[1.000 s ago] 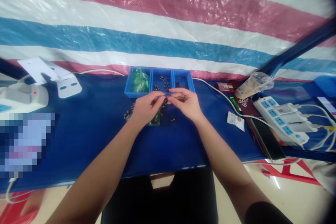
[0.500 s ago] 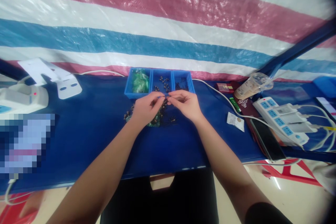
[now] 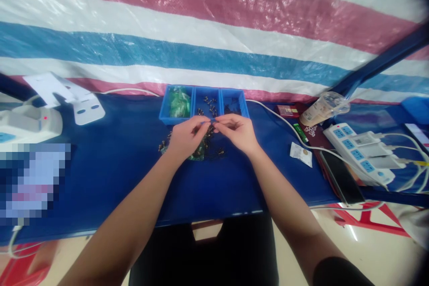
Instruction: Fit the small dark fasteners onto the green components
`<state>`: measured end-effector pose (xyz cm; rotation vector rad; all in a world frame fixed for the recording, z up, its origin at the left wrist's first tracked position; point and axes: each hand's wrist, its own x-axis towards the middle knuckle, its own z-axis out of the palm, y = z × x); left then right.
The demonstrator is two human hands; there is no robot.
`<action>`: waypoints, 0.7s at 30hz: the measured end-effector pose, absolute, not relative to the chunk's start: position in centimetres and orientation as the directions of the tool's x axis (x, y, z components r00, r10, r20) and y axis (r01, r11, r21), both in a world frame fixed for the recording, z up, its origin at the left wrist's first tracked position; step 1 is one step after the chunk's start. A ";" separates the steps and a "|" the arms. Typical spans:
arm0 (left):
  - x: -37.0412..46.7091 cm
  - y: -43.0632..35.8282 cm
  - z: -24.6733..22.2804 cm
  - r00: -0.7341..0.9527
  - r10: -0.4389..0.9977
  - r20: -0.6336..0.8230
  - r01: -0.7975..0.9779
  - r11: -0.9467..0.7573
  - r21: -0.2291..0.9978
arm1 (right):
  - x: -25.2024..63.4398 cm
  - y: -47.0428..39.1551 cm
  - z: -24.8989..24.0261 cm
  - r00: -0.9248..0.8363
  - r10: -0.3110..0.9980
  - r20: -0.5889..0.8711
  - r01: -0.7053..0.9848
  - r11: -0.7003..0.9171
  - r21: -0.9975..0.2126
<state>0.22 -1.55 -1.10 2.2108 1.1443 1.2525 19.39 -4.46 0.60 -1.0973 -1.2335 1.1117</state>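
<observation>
My left hand [image 3: 187,138] and my right hand [image 3: 237,131] meet fingertip to fingertip just in front of three blue bins. Both are closed in a pinch; what sits between the fingers is too small to make out. Under them lies a pile of small brass-and-dark metal parts [image 3: 208,139], partly hidden by my left hand, with a bit of green plastic bag [image 3: 197,155]. The left bin [image 3: 164,114] holds a green plastic bag with contents. Small metal pieces lie in the middle bin [image 3: 202,94], and thin dark pieces in the right bin [image 3: 241,96].
To the right are a power strip [image 3: 357,154] with chargers, a black phone [image 3: 342,176], a tilted drink cup [image 3: 323,109], a white packet [image 3: 301,154] and a white cable [image 3: 275,114]. A white bracket [image 3: 87,109] and a blurred-out screen [image 3: 36,178] lie left. Striped sheeting [image 3: 214,22] hangs behind.
Both hands keep nearly the same pinched pose over the pile. The view has shifted very slightly; nothing else visibly moves.
</observation>
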 end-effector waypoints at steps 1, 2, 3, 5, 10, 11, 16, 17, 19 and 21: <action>0.2 -1.5 -1.1 0.286 0.786 0.548 0.480 -0.613 0.628 | 19.4 -4.5 0.6 0.018 0.991 0.130 -0.030 0.130 -0.991; 0.2 -1.5 -1.1 0.290 0.787 0.545 0.485 -0.612 0.625 | 19.4 -4.5 0.6 0.016 0.992 0.126 -0.030 0.126 -0.992; 0.2 -1.5 -1.0 0.295 0.789 0.540 0.487 -0.610 0.625 | 19.3 -4.5 0.6 0.016 0.992 0.122 -0.029 0.123 -0.992; 0.2 -1.6 -0.9 0.303 0.790 0.533 0.486 -0.609 0.627 | 19.3 -4.5 0.6 0.018 0.993 0.121 -0.030 0.121 -0.992; 0.2 -1.7 -0.6 0.321 0.788 0.525 0.482 -0.613 0.626 | 19.3 -4.5 0.8 0.019 0.991 0.134 -0.044 0.134 -0.990; 0.2 -1.7 -0.7 0.315 0.791 0.525 0.484 -0.610 0.628 | 19.3 -4.6 0.9 0.018 0.991 0.132 -0.043 0.133 -0.990; 0.3 -1.6 -0.9 0.282 0.797 0.534 0.488 -0.599 0.635 | 19.3 -4.5 0.8 0.015 0.993 0.119 -0.034 0.120 -0.992; 0.3 -1.6 -0.9 0.282 0.796 0.536 0.494 -0.599 0.630 | 19.3 -4.5 0.8 0.014 0.993 0.120 -0.036 0.121 -0.992; 0.3 -1.6 -0.8 0.288 0.794 0.536 0.505 -0.601 0.619 | 19.3 -4.5 0.7 0.012 0.993 0.121 -0.041 0.122 -0.992; 0.2 -1.6 -0.7 0.300 0.794 0.529 0.508 -0.603 0.616 | 19.3 -4.5 0.6 0.015 0.992 0.123 -0.044 0.124 -0.991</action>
